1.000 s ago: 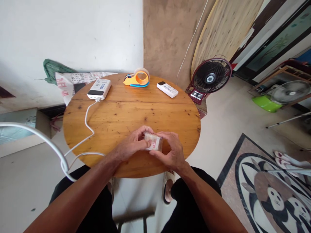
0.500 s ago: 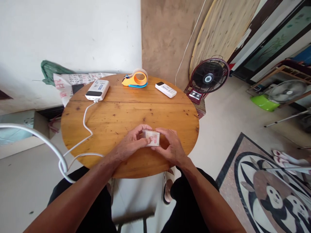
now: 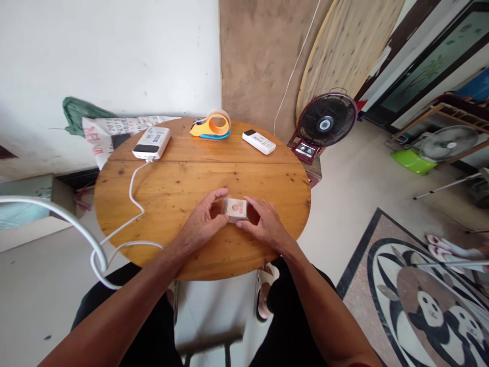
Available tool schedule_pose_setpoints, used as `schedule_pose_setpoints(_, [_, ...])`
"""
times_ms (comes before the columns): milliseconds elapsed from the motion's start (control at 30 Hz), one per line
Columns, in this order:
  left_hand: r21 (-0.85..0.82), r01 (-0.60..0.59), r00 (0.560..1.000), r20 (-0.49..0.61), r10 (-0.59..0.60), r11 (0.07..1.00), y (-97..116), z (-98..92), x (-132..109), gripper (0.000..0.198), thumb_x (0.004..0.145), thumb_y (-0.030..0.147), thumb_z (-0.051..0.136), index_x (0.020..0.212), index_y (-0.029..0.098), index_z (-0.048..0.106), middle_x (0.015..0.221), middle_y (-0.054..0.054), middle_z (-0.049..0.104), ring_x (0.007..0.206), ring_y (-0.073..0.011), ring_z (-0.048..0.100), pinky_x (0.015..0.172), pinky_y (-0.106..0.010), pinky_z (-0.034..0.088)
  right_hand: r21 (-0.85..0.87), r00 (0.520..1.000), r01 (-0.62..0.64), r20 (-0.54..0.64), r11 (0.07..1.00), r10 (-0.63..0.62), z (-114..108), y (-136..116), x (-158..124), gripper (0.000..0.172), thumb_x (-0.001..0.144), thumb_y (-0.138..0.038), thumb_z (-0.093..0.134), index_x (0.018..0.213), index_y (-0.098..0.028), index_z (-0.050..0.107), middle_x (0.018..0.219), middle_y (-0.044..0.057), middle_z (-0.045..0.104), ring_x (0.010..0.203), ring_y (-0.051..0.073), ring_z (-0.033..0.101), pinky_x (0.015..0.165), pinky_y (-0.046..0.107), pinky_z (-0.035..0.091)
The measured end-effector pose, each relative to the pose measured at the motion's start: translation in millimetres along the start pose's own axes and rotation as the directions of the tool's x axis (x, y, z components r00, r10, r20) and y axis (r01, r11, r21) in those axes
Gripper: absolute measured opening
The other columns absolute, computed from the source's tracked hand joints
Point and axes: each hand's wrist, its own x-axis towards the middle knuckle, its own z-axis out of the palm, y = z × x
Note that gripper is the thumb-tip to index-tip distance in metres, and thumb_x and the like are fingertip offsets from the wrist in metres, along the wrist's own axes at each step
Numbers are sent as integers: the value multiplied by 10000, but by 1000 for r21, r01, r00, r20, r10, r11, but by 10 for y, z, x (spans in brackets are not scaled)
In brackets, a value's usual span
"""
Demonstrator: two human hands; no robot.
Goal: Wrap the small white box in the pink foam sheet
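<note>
A small clear box with a pale, red-printed face [image 3: 236,208] is near the front edge of the round wooden table [image 3: 183,178]. My left hand [image 3: 204,219] has thumb and fingertips at the box's left end. On its right side, my right hand [image 3: 264,220] grips it between thumb and fingers. The printed face points up and shows between the two hands. Whether the box rests on the wood or is held just above it is hard to tell.
Along the table's back are a white power bank [image 3: 153,142] with a cable, an orange tape dispenser [image 3: 212,126] and a second white power bank [image 3: 259,142]. A dark fan [image 3: 324,124] stands beyond the right edge. A thick white cable [image 3: 57,209] loops at the left.
My left thumb has moved off the top of the box to its near left corner, uncovering the printed face. The box and both hands sit slightly farther from me.
</note>
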Motion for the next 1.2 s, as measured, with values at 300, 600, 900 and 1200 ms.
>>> schedule_pose_setpoints(300, [56,-53,997,53,50,997,-62,25,3,685,725,191,572,1377,132,368,1440,-162,431,1262,-278,491,1062,-433,389,23,998,-13,56,1000,12,-96,16,-42,709,771,-425,714,1384,-236,415,1345,106,552,1210,294,504,1016,496,360])
schedule_pose_setpoints(600, [163,-136,991,27,134,977,-190,42,20,615,763,192,565,1359,180,412,1397,-128,477,1223,-245,524,1071,-430,392,15,1000,17,-5,1000,-17,11,20,3,595,822,-291,626,1380,-243,425,1305,100,589,1151,276,553,983,475,391])
schedule_pose_setpoints(900, [265,-214,976,15,218,940,-190,12,15,701,701,115,530,1386,144,386,1448,-145,417,1351,-282,390,1144,-454,294,63,997,44,-72,997,-39,-83,-27,-14,503,832,-348,639,1305,-245,500,1327,88,575,1226,265,520,1027,472,380])
schedule_pose_setpoints(1200, [292,-216,975,15,221,932,-185,18,20,684,704,136,518,1374,124,386,1415,-150,436,1338,-278,406,1133,-447,319,175,944,111,-327,978,-49,-86,-120,36,85,841,-220,584,859,-231,666,1142,59,673,1076,220,622,961,407,421])
